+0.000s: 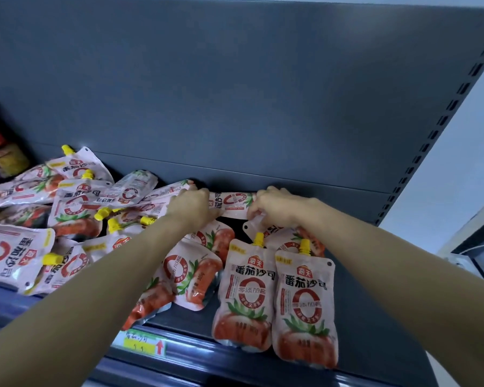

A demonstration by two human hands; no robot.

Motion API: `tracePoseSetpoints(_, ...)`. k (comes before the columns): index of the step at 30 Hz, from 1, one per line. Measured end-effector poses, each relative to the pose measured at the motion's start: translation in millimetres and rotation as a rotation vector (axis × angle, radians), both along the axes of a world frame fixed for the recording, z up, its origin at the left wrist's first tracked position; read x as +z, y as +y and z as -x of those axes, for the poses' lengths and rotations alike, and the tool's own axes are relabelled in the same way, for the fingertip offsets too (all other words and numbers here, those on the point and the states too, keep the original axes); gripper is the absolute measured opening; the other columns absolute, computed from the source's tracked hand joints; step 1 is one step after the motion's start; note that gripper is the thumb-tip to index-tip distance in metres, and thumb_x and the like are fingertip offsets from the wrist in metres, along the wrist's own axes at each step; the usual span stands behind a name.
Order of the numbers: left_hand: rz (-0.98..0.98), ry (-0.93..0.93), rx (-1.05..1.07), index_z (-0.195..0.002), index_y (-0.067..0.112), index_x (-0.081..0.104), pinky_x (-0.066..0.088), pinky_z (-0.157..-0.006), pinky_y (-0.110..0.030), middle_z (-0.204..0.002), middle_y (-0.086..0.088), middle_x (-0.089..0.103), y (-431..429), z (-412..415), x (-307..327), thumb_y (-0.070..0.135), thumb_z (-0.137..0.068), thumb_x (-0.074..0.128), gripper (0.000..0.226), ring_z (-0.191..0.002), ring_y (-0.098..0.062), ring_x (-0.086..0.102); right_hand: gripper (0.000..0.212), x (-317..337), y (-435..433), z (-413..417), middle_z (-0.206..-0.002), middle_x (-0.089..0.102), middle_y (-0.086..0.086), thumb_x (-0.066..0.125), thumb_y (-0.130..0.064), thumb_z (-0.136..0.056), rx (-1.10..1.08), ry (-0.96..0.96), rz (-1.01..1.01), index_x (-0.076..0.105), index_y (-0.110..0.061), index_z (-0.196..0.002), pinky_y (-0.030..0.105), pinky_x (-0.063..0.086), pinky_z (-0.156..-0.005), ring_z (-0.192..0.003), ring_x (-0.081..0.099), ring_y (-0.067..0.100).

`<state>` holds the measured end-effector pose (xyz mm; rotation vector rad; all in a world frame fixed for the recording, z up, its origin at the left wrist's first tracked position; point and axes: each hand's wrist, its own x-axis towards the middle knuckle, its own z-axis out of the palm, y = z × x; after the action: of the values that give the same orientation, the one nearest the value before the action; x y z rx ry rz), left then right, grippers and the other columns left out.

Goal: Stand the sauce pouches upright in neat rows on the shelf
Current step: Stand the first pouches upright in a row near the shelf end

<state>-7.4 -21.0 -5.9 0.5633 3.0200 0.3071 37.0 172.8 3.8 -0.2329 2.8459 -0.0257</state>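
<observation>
We are gripping one sauce pouch (232, 201) lying sideways at the far back of the shelf (358, 350), left hand (192, 203) and right hand (274, 206) curling round its ends. Only two upright pouches (274, 300) are standing near right. The heap (67, 208) on the left is lying flat, so most work seems left.

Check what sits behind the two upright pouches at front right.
Behind the upright pouches, a third pouch shows only its top; the rest is covered. Further back, the left hand and right hand hold a sideways pouch near the back panel.
</observation>
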Motion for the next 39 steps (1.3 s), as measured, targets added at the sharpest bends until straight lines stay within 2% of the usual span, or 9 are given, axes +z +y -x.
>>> tracePoseSetpoints(4,0.011,0.007,0.035,-0.117,0.009,0.053,0.046,-0.091,-0.044,-0.125,-0.014,0.053,3,-2,1,0.052,-0.084,0.055,0.055,-0.11,-0.033,0.052,0.022,-5,-2,0,-0.1,0.043,-0.003,0.068,-0.022,-0.074,-0.014,0.02,0.018,0.051,-0.035,-0.078,0.043,0.044,-0.084,-0.101,0.042,0.025)
tracePoseSetpoints(9,0.089,0.019,0.108,-0.116,0.007,0.05,0.042,-0.092,-0.041,-0.117,-0.015,0.06,1,1,2,0.057,-0.083,0.053,0.059,-0.113,-0.034,0.052,0.028,1,-2,-3,-0.097,0.048,-0.002,0.069,-0.015,-0.076,-0.049,0.048,0.065,0.046,-0.026,-0.064,0.044,0.045,-0.083,-0.097,0.044,0.024)
tracePoseSetpoints(12,0.103,-0.023,0.153,-0.119,0.008,0.048,0.042,-0.098,-0.044,-0.119,-0.014,0.061,2,4,4,0.058,-0.082,0.052,0.062,-0.116,-0.034,0.051,0.036,11,6,-6,-0.076,0.045,-0.01,0.062,-0.008,-0.081,-0.078,0.112,0.13,0.038,-0.023,-0.059,0.032,0.041,-0.064,-0.079,0.047,0.02)
tracePoseSetpoints(15,0.068,-0.05,0.153,-0.098,0.011,0.051,0.045,-0.093,-0.041,-0.112,-0.012,0.063,5,6,7,0.055,-0.082,0.057,0.047,-0.109,-0.032,0.056,0.038,22,19,-12,-0.065,0.038,-0.005,0.052,0.001,-0.083,-0.155,0.198,0.192,0.031,-0.021,-0.06,0.03,0.026,-0.052,-0.064,0.035,0.018)
tracePoseSetpoints(23,0.014,-0.005,0.155,-0.099,0.009,0.058,0.046,-0.077,-0.034,-0.105,-0.012,0.065,7,10,6,0.032,-0.08,0.068,0.031,-0.098,-0.031,0.061,0.039,33,37,-28,-0.068,0.044,0.001,0.05,0.0,-0.084,-0.418,0.457,0.254,0.026,-0.022,-0.062,0.039,0.04,-0.059,-0.067,0.042,0.025)
tracePoseSetpoints(27,-0.054,-0.025,0.138,-0.093,0.008,0.06,0.046,-0.07,-0.033,-0.102,-0.013,0.067,6,14,2,0.027,-0.082,0.066,0.022,-0.09,-0.028,0.061,0.027,36,39,-32,-0.076,0.053,0.008,0.048,0.002,-0.084,-0.521,0.537,0.311,0.035,-0.018,-0.071,0.043,0.049,-0.067,-0.071,0.049,0.029)
tracePoseSetpoints(30,-0.051,-0.004,0.112,-0.118,0.006,0.05,0.046,-0.089,-0.04,-0.126,-0.016,0.054,13,15,-6,0.037,-0.082,0.065,0.05,-0.115,-0.032,0.05,0.034,37,40,-34,-0.073,0.049,0.005,0.049,0.002,-0.084,-0.564,0.573,0.373,0.032,-0.02,-0.066,0.043,0.048,-0.066,-0.069,0.046,0.027)
tracePoseSetpoints(32,-0.017,0.035,0.08,-0.134,0.007,0.036,0.034,-0.104,-0.045,-0.138,-0.017,0.041,19,15,-11,0.04,-0.084,0.061,0.065,-0.13,-0.034,0.036,0.036,36,42,-35,-0.07,0.046,0.004,0.049,0.003,-0.083,-0.601,0.614,0.434,0.03,-0.021,-0.063,0.039,0.044,-0.063,-0.069,0.044,0.025)
tracePoseSetpoints(39,0.153,0.057,-0.263,-0.148,0.024,0.013,0.008,-0.118,-0.046,-0.157,-0.002,0.013,23,32,-16,0.045,-0.085,0.057,0.08,-0.143,-0.029,0.013,0.038,37,50,-41,-0.063,0.04,-0.004,0.057,0.0,-0.084,-0.69,0.657,0.592,0.033,-0.019,-0.062,0.026,0.035,-0.057,-0.069,0.041,0.021)
